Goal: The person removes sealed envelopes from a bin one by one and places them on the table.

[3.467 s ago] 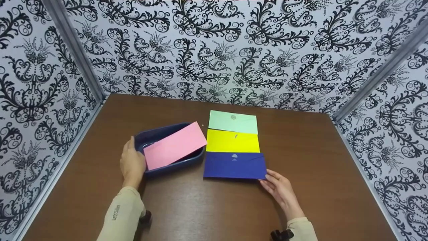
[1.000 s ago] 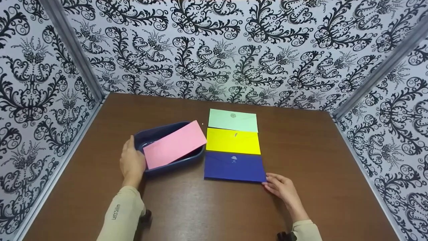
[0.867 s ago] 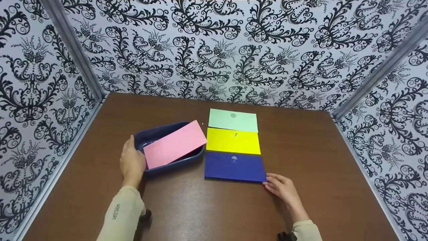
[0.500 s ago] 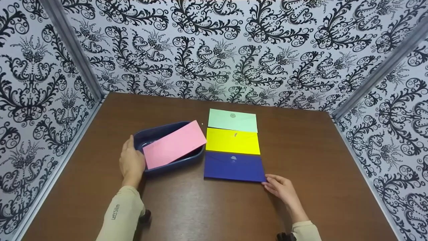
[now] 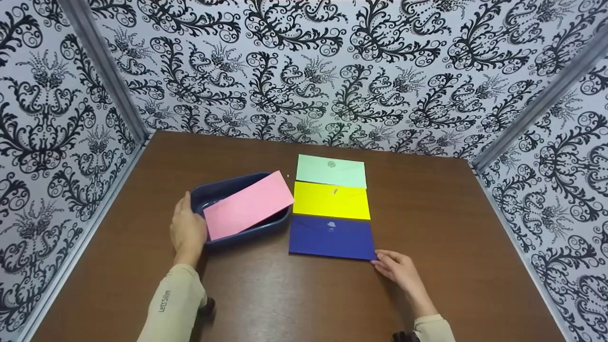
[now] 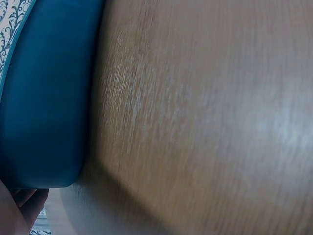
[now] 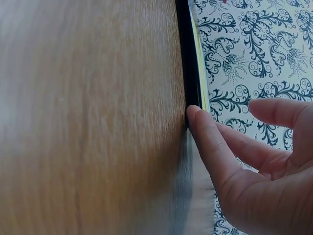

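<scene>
Three envelopes lie in a row on the counter (image 5: 427,213); my right hand (image 5: 400,269) touches the blue envelope (image 5: 331,239) at its near corner, fingers (image 7: 205,132) loosely spread. My left hand (image 5: 187,231) rests straight-fingered against the blue tray (image 5: 223,187), which carries a pink envelope (image 5: 248,205).

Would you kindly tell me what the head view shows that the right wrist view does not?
Only the head view shows the pink paper envelope lying across the dark blue plastic tray, the left hand at that tray's end, and the mint green envelope.

Only the right wrist view shows a fingertip touching the navy blue envelope's edge.

Both show the brown wooden table, the yellow envelope and the right hand.
</scene>
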The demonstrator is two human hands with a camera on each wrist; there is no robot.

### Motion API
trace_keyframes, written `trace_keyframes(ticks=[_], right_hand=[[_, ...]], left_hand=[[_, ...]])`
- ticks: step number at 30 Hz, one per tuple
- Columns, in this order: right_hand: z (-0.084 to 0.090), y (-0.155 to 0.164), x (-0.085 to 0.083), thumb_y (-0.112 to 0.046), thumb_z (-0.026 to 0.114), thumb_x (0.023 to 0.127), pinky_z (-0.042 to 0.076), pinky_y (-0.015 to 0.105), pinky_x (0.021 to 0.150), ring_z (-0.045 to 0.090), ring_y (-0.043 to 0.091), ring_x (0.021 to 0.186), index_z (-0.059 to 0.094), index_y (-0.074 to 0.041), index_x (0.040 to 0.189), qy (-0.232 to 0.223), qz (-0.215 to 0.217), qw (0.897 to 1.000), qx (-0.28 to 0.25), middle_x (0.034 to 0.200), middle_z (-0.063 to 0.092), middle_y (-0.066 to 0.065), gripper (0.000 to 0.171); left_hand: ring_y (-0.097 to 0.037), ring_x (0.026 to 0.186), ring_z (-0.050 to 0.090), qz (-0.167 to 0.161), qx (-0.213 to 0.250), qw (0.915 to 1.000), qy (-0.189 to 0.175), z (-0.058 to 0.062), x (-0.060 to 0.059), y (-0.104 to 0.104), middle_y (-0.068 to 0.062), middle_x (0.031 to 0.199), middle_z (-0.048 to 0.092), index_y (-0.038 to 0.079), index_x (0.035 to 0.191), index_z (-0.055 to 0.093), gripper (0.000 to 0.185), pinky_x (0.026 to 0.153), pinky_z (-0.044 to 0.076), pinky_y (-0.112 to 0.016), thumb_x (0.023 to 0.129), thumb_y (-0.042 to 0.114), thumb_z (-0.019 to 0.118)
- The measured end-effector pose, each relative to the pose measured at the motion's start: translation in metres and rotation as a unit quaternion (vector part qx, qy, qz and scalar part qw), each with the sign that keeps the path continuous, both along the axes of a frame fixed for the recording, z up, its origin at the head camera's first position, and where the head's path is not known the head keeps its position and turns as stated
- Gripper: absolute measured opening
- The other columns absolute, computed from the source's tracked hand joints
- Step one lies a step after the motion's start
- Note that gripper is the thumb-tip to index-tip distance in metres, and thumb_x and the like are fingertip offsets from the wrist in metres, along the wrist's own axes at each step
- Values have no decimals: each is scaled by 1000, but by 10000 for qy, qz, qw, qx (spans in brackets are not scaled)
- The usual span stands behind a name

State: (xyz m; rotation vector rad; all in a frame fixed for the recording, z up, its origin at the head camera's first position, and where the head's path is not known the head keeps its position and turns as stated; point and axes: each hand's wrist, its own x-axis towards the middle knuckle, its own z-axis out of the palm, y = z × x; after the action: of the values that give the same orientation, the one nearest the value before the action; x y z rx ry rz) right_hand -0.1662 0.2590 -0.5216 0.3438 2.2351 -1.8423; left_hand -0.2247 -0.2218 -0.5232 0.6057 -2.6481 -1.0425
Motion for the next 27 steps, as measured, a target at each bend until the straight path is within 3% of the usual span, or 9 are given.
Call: trace_keyframes(ticks=[9, 27], right_hand=[[1, 1, 1, -12, 52, 102, 58, 26, 90, 70, 21, 106, 45, 21, 135, 19, 211, 9997, 92, 136, 54, 36, 48], [4, 2, 3, -13, 52, 102, 57, 29, 93, 67, 28, 115, 47, 17, 138, 21, 242, 9996, 173, 141, 51, 35, 47]], left_hand=[[-52, 128, 49, 0, 51, 10000, 41, 0, -1, 0, -20, 158, 36, 8, 157, 30, 63, 105, 42, -62, 95, 2, 39], [-50, 134, 46, 24, 110, 9999, -61, 0, -1, 0, -20, 159, 35, 10, 158, 28, 62, 110, 39, -61, 97, 4, 40]])
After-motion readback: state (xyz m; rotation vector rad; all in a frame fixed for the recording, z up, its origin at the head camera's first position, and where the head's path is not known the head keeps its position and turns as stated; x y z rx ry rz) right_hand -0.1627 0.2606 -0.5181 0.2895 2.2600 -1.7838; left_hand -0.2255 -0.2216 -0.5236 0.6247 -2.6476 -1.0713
